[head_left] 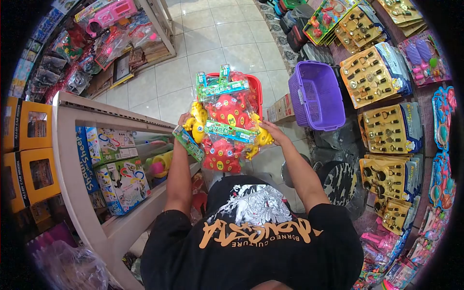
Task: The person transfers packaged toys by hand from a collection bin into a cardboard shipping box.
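Note:
Between my hands is a bunch of bagged toy frogs [223,151], red and yellow, with green and blue "Frog" header cards. My left hand [183,119] is at the left side of the bunch, closed against a yellow frog [197,121], its fingers mostly hidden by the packs. On the opposite side my right hand [274,133] grips the bunch beside another yellow frog [261,137]. A red basket [259,91] shows behind and partly below the packs; how the packs rest on it is hidden.
A purple basket [316,96] stands to the right, near a camouflage-patterned stool [338,181]. Carded toys [369,77] line the right side. At left, a pale shelf frame [79,179] holds boxed toys [123,186]. Tiled floor [220,36] stretches ahead.

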{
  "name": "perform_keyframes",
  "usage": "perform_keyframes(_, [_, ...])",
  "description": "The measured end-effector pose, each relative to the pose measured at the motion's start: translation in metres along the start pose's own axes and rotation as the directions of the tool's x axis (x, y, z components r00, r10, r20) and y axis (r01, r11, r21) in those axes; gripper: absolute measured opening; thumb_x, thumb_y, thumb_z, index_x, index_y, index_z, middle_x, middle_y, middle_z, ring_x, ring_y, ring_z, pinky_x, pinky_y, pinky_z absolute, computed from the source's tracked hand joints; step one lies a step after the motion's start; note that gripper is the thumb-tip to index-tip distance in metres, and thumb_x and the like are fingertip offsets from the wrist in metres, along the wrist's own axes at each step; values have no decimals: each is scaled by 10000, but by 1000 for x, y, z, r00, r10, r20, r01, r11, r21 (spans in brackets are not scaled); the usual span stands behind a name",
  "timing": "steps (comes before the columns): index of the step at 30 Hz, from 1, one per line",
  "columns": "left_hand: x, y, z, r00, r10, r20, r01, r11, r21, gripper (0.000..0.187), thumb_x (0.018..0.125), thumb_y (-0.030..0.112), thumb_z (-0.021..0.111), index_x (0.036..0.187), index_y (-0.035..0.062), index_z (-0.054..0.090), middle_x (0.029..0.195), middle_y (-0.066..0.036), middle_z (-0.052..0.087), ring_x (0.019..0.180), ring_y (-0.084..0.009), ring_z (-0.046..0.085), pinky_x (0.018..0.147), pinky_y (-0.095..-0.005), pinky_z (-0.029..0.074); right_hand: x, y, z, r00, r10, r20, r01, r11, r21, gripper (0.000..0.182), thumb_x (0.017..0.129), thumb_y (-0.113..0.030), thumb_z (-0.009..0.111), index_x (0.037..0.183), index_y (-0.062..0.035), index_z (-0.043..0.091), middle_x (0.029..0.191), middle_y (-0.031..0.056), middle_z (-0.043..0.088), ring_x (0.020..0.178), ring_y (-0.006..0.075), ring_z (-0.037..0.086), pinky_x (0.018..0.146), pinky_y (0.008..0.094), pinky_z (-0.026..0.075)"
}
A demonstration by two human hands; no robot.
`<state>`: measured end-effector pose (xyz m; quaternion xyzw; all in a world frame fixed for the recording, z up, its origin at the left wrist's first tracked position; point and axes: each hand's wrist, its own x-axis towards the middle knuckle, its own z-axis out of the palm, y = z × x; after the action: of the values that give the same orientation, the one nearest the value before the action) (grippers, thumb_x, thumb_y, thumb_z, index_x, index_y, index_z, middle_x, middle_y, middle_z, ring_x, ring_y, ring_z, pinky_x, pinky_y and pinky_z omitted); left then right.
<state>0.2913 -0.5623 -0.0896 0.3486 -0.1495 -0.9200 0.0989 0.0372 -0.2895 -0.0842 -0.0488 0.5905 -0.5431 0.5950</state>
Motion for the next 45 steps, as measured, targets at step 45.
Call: perform_keyframes(45, [-123, -130, 198, 987, -90, 133, 14, 875, 484, 419, 798, 405, 506, 969, 32, 593, 802, -131, 655, 664, -267, 623, 646, -382, 522, -285, 124, -58, 843, -465, -271, 487, 873, 15, 451, 774, -364, 685, 962, 30, 572, 885, 57, 604, 790, 109, 572, 700, 243, 467])
